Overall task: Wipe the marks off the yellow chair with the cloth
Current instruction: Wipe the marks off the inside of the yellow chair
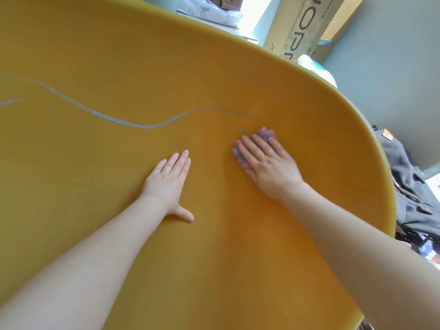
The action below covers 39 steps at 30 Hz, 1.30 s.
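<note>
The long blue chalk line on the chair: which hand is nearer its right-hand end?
Right. The right hand, pressing the purple cloth flat, sits just below the end of the blue chalk line. The left hand lies flat on the yellow chair, further down and left.

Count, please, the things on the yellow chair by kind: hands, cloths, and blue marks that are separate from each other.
Hands: 2, the left hand and the right hand, flat on the yellow chair
Cloths: 1, the purple cloth under the right hand
Blue marks: 3, the long line, the short stroke, the small spot
Total: 6
</note>
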Available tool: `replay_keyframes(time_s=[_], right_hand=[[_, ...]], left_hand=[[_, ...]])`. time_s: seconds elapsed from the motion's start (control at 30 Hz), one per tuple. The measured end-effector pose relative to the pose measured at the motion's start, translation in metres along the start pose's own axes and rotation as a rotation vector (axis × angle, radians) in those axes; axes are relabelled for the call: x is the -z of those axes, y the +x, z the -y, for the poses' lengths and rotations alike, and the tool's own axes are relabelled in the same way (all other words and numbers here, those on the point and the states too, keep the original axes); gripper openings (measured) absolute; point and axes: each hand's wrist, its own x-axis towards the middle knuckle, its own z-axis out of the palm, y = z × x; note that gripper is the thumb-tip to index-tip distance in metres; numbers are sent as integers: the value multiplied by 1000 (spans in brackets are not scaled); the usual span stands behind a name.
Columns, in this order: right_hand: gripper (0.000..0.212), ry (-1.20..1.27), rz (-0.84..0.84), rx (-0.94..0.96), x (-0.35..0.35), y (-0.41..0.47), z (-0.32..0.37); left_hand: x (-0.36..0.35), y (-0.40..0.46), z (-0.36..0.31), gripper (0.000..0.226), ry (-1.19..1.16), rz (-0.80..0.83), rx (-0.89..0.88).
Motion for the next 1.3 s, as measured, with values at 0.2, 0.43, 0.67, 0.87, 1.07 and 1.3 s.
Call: replay_keyframes(time_s=[0.2,0.43,0.67,0.87,1.07,1.3], right_hand=[[53,-16,-140,-255,21,27,-36],[65,196,-17,-112,-2,46,22],[73,323,167,60,-17,8,113],[66,283,167,157,-12,4,100],[54,154,-58,-51,-14,41,53],[59,93,-251,-313,3,90,12]], left_hand=[[0,4,-3,138,54,13,-9],[-6,6,5,138,-3,-26,-32],[-6,3,5,135,-16,-37,-16],[13,4,24,110,122,-53,-94],[35,11,69,105,288,-236,-20],[32,36,87,147,325,-281,178]])
